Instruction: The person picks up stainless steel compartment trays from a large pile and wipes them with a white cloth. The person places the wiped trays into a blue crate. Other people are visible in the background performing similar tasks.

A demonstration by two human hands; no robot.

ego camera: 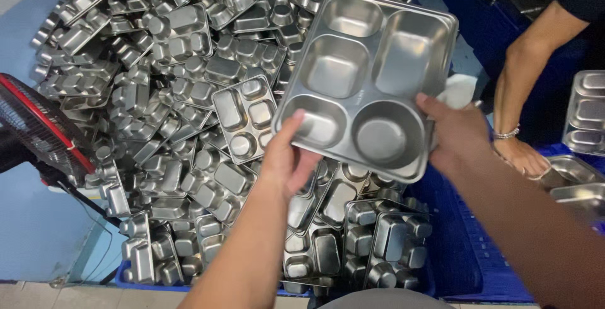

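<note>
A five-compartment steel tray (365,79), all wells empty, is being held up at centre-right of the frame, its face tilting toward the camera and its long axis running from lower left to upper right. The left hand (287,157) is gripping its lower left edge; the right hand (457,135) is clasping the lower right rim together with a white cloth (459,89). A blue crate (463,265) below is holding a heap of upturned trays (176,94). Another person's hand (520,154) is resting at far right.

Shiny five-compartment steel tray (365,79), face up, tilted above the pile.
</note>
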